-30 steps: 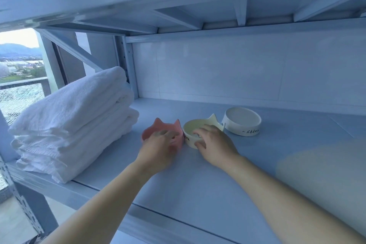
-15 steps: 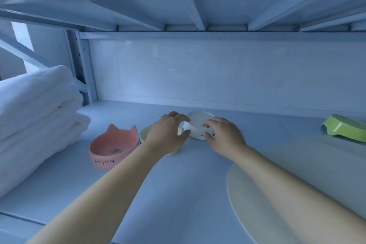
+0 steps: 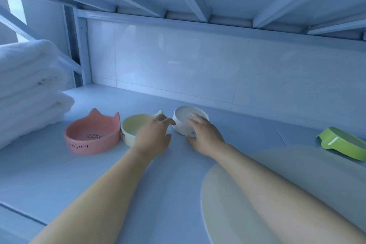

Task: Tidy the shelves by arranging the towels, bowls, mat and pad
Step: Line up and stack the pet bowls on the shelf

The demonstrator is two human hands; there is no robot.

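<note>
White bowl (image 3: 184, 114): round and plain, standing upright on the shelf (image 3: 99, 184) a little in from the back wall. It has dark lettering on its near side, partly covered by my hand.
Right hand (image 3: 204, 134): grasping the white bowl, with fingers hooked over its rim from the near right and the thumb low against the near wall.
Left hand (image 3: 152, 134): loose and holding nothing, its fingers stretched rightward toward the white bowl's left wall. From this angle I cannot tell whether the tips touch it.
Key relation: the white bowl lies straight ahead, between my two hands. My right hand is already on it, so it is the nearer one. The bowl is round, so it has no long axis to line up. It sits slightly farther back than its neighbours.
Yellow bowl (image 3: 131, 125): cat-eared, just left of the white bowl with a narrow gap between them. My left hand lies over its right rim.
Pink bowl (image 3: 93, 136): cat-eared, close against the yellow bowl's left side.
Towels (image 3: 25, 89): a folded white stack at the left end of the shelf.
Mat (image 3: 277, 194): pale and round, at the near right under my right forearm.
Green bowl (image 3: 344, 142): at the far right, well apart from the row.
Step, as I judge it: drawing the white bowl left and nearer to close up the row.
</note>
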